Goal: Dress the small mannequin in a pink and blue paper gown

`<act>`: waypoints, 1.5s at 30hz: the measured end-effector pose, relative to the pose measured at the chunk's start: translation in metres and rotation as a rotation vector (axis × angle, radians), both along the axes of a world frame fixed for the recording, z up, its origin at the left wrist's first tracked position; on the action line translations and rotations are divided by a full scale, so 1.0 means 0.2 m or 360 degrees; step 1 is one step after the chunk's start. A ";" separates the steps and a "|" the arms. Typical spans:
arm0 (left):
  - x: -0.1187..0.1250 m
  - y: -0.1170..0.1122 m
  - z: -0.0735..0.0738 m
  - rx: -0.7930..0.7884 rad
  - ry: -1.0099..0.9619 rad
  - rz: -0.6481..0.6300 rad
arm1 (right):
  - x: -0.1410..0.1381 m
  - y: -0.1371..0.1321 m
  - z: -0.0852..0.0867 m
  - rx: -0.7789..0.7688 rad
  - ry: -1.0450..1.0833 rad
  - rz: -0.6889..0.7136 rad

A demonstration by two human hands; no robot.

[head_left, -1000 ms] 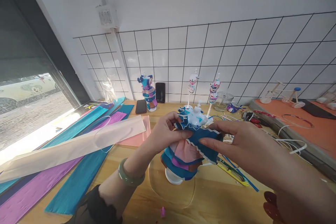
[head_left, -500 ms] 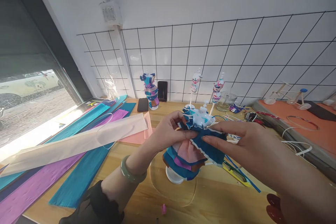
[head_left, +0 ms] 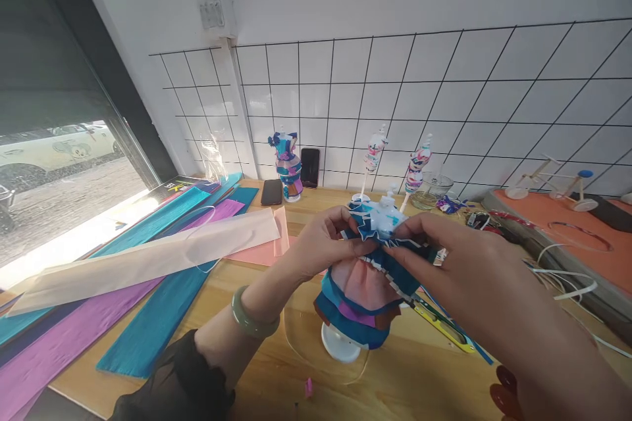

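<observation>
A small white mannequin (head_left: 386,214) on a round white base (head_left: 340,343) stands upright in front of me, wearing layered ruffles of pink, blue, purple and brown crepe paper. Around its upper body runs a dark blue crepe paper strip (head_left: 401,271) with a white edge. My left hand (head_left: 323,245) pinches the strip at the mannequin's left side, thumb against the front. From the right, my right hand (head_left: 457,256) holds the same strip between thumb and fingers. The thumbs nearly meet at the front; the strip's far side is hidden.
Crepe paper sheets (head_left: 143,270) lie at the left. A dressed mannequin (head_left: 288,168), two phones (head_left: 310,168) and two smaller decorated figures stand or lie toward the wall. A yellow cutter (head_left: 444,327) lies at the right; a pink scrap (head_left: 309,388) is near the front.
My right hand has drawn in closer to the mannequin, gathering the blue strip against its front. The mannequin tilts slightly differently, and the camera view has shifted a little.
</observation>
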State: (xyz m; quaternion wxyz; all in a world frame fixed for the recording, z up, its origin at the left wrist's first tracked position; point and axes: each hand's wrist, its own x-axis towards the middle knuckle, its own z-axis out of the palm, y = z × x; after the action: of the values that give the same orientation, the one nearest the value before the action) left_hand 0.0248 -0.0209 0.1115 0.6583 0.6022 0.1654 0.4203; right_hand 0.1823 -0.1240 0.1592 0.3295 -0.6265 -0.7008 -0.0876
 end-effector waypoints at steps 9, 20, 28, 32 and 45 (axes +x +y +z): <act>-0.01 -0.02 0.01 0.0248 0.0117 0.0017 | -0.01 0.01 0.01 -0.0030 -0.0014 -0.0056; 0.00 -0.04 0.03 0.0083 0.0139 0.0087 | 0.00 0.01 0.01 -0.0038 -0.0051 0.0147; -0.01 -0.03 0.03 0.0160 0.0171 0.0063 | 0.00 0.03 -0.01 0.0008 -0.0138 0.0063; -0.02 -0.03 0.03 0.0194 0.0211 0.0017 | 0.01 0.03 -0.02 0.0015 -0.0200 0.0061; -0.04 -0.03 0.04 0.0429 0.0391 0.0117 | 0.00 0.03 -0.01 -0.0006 -0.0371 0.0036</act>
State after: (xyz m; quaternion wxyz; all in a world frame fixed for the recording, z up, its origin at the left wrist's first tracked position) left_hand 0.0158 -0.0260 0.1197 0.5305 0.7254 0.2087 0.3857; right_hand 0.1816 -0.1172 0.1573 0.2456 -0.6047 -0.7416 -0.1549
